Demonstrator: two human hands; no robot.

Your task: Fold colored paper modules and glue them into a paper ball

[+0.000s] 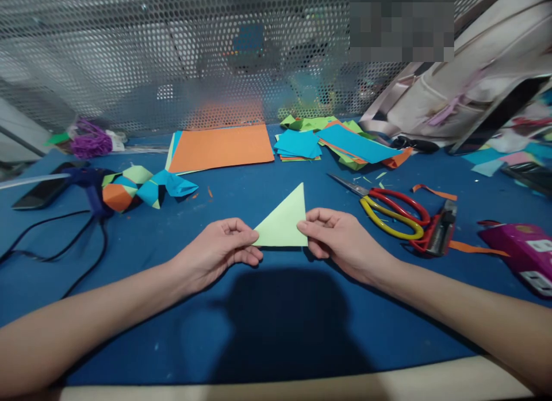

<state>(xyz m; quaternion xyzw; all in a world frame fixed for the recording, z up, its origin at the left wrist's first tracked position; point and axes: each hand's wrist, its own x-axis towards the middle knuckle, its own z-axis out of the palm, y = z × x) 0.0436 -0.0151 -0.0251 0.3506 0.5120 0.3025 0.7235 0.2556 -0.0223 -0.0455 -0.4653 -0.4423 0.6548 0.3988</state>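
2 hands [222,246] are showing | 1 paper triangle [287,226] | 1 pair of scissors [370,194] | 1 glue gun [95,193] | 1 power strip [502,240]

Over there, purple string [90,141] sits near the far left corner of the blue table [129,349], perforated metal screen [181,73] along its far edge.

No legible txt, nos. or brand names anywhere. Glossy purple plastic socket block w/ white panels [509,240], R side of blue-topped bench [250,194]: small round yellowish mark [525,229] on top, too blurred to read. Crumpled white tag-like piece [117,140] by bundled purple stringy material [91,142], far L: print, if any, unreadable.
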